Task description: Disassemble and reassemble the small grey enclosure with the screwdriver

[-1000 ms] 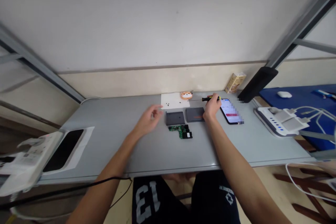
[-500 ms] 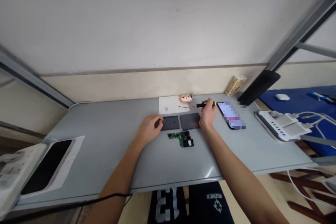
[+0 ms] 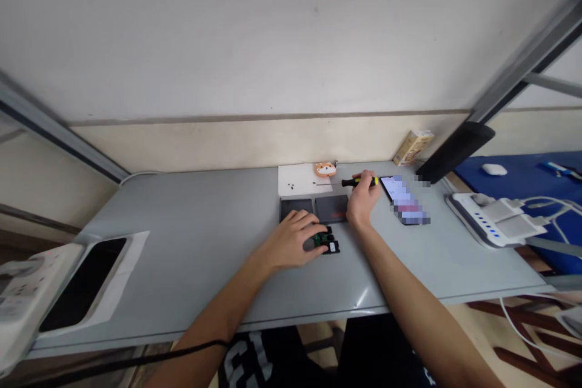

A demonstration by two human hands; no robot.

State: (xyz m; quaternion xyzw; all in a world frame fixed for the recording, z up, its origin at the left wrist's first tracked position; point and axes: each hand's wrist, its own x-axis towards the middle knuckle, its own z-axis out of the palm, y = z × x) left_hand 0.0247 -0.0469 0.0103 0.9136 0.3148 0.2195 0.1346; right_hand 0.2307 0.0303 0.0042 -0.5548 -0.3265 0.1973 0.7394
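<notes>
The left hand (image 3: 291, 241) spreads over a green circuit board (image 3: 333, 247) on the desk (image 3: 195, 236); the right hand (image 3: 361, 201) holds a screwdriver (image 3: 347, 182).

One number within my reading.
I make out partial pale numerals (image 3: 260, 356), seemingly 13, on dark shorts (image 3: 288, 351); the grey case's (image 3: 330, 207) reddish marking stays unreadable.

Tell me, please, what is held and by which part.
Right hand: black-and-yellow screwdriver, by its handle. Left hand: at the green circuit board; grip cannot be told.
</notes>
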